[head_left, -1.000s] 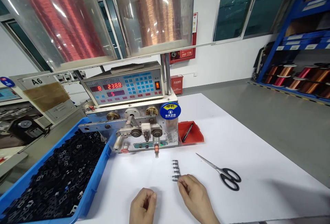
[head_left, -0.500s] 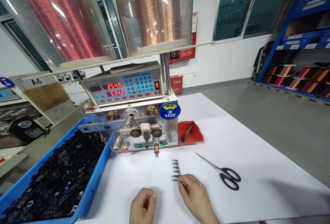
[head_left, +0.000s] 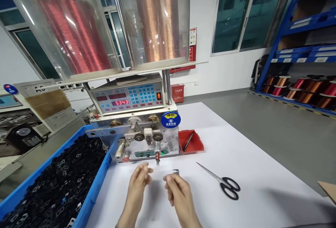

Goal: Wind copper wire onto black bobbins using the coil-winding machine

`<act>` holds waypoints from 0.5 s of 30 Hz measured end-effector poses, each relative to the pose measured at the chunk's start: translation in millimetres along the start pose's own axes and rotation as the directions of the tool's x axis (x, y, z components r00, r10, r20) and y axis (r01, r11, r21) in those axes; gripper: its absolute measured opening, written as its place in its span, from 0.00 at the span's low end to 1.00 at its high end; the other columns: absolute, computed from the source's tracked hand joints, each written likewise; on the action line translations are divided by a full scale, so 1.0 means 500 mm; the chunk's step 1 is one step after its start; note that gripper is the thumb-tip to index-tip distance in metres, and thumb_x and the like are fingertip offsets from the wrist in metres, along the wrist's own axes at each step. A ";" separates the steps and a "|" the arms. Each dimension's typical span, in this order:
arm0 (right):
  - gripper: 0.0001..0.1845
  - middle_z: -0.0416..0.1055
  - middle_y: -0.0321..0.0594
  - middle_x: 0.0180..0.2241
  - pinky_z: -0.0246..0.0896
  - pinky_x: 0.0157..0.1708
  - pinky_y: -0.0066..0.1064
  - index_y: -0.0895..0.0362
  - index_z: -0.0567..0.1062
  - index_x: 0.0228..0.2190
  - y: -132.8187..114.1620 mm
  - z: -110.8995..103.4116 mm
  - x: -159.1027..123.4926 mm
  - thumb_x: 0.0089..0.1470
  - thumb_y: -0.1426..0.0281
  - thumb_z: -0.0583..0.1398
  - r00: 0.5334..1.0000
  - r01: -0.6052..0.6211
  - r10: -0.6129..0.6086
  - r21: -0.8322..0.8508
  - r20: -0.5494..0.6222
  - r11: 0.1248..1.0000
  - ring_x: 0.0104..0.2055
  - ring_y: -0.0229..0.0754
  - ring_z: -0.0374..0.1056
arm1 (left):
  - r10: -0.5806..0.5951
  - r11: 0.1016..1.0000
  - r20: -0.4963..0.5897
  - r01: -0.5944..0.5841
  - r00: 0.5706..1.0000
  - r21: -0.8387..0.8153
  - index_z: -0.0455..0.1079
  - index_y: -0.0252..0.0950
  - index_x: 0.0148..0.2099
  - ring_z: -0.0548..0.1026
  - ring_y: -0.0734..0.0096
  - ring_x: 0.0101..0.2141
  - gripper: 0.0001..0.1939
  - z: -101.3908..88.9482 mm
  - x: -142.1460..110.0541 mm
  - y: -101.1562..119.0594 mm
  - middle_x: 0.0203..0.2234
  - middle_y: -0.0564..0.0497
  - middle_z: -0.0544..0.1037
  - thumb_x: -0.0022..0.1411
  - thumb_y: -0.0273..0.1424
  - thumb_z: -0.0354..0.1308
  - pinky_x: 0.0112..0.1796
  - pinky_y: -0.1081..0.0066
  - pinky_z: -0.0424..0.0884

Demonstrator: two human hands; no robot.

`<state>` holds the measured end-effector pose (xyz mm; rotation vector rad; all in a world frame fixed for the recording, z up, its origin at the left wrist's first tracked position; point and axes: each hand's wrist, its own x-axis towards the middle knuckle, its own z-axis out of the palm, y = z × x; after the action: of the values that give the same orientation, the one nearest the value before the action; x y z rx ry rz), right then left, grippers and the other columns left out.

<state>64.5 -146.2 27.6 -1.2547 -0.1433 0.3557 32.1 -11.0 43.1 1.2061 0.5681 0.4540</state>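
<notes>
My left hand (head_left: 138, 177) is raised over the white table, just below the winding machine's spindle, its fingers loosely bent and apart. I see nothing in it, though its fingertips are slightly blurred. My right hand (head_left: 180, 194) has thumb and forefinger pressed together; anything between them is too small or hidden to tell. Right behind its knuckles shows a small metal piece (head_left: 176, 171) on the table. A reddish copper coil (head_left: 157, 157) sits on the spindle of the coil winding machine (head_left: 168, 140), beyond both hands. Black-handled scissors (head_left: 222, 182) lie open to the right.
A blue bin (head_left: 101, 175) of small black plastic frames stands at the left. Beside the machine is a red tray (head_left: 195, 145) holding a black pen (head_left: 188, 141). Wire spools (head_left: 76, 35) in clear covers hang above. Blue shelving (head_left: 273, 51) with more spools stands far right.
Both hands have moved: the left forward toward the spindle with its fingers opening, the right leftward, now covering most of the metal row. The display's lower number changed from 5342 to 5343; the upper went dark.
</notes>
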 end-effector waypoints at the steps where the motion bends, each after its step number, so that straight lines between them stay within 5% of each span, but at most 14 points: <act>1: 0.25 0.63 0.32 0.22 0.43 0.14 0.23 0.58 0.73 0.27 -0.016 0.028 0.005 0.42 0.47 0.61 0.994 -0.104 0.101 0.141 0.029 0.984 0.16 0.29 0.52 | -0.020 0.997 0.049 0.023 0.999 -0.077 0.70 0.34 0.36 0.69 0.76 0.22 0.24 0.017 0.010 0.022 0.24 0.51 0.75 0.41 0.46 0.67 0.26 0.74 0.64; 3: 0.27 0.65 0.33 0.22 0.38 0.13 0.21 0.60 0.74 0.29 -0.047 0.075 0.017 0.37 0.48 0.64 0.964 -0.265 0.246 0.360 0.100 0.894 0.15 0.26 0.51 | -0.070 0.983 0.171 0.097 0.983 -0.156 0.69 0.34 0.34 0.68 0.78 0.19 0.23 0.049 0.026 0.054 0.19 0.55 0.74 0.40 0.45 0.68 0.22 0.77 0.63; 6: 0.26 0.60 0.28 0.17 0.37 0.13 0.18 0.61 0.72 0.25 -0.077 0.112 0.034 0.27 0.55 0.70 0.943 -0.329 0.305 0.532 0.136 0.780 0.15 0.24 0.47 | -0.122 0.970 0.276 0.174 0.953 -0.170 0.67 0.33 0.26 0.59 0.85 0.12 0.19 0.076 0.040 0.071 0.11 0.61 0.66 0.38 0.40 0.71 0.16 0.80 0.54; 9: 0.25 0.55 0.24 0.14 0.35 0.13 0.19 0.59 0.69 0.21 -0.065 0.109 0.034 0.27 0.53 0.68 0.953 -0.303 0.272 0.490 0.135 0.817 0.14 0.24 0.42 | -0.127 0.964 0.289 0.187 0.949 -0.190 0.66 0.33 0.23 0.62 0.85 0.13 0.20 0.081 0.047 0.068 0.11 0.60 0.68 0.33 0.38 0.72 0.17 0.81 0.57; 11: 0.21 0.53 0.25 0.13 0.37 0.12 0.21 0.57 0.67 0.20 -0.028 0.088 0.026 0.38 0.51 0.62 0.975 -0.202 0.171 0.255 0.141 0.946 0.12 0.26 0.42 | -0.136 0.959 0.282 0.198 0.950 -0.202 0.66 0.33 0.24 0.66 0.83 0.15 0.21 0.077 0.049 0.065 0.14 0.59 0.70 0.32 0.37 0.73 0.19 0.80 0.60; 13: 0.17 0.56 0.29 0.13 0.44 0.14 0.24 0.56 0.67 0.18 0.028 0.056 0.020 0.48 0.57 0.57 0.985 0.055 -0.023 -0.183 0.172 0.982 0.13 0.31 0.50 | -0.153 0.953 0.277 0.216 0.949 -0.213 0.67 0.33 0.26 0.68 0.81 0.17 0.21 0.074 0.051 0.064 0.16 0.57 0.72 0.32 0.36 0.73 0.20 0.79 0.63; 15: 0.10 0.64 0.35 0.19 0.57 0.23 0.26 0.55 0.69 0.16 0.089 0.017 0.019 0.46 0.68 0.58 0.931 0.363 -0.300 -0.599 0.207 0.714 0.22 0.37 0.62 | -0.183 0.944 0.300 0.252 0.936 -0.211 0.67 0.33 0.27 0.69 0.80 0.18 0.20 0.073 0.053 0.066 0.18 0.56 0.74 0.35 0.36 0.72 0.21 0.78 0.65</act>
<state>62.8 -123.6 -12.7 -1.8427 -0.6090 0.0382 74.6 -12.1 79.3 0.9335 0.3854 0.1546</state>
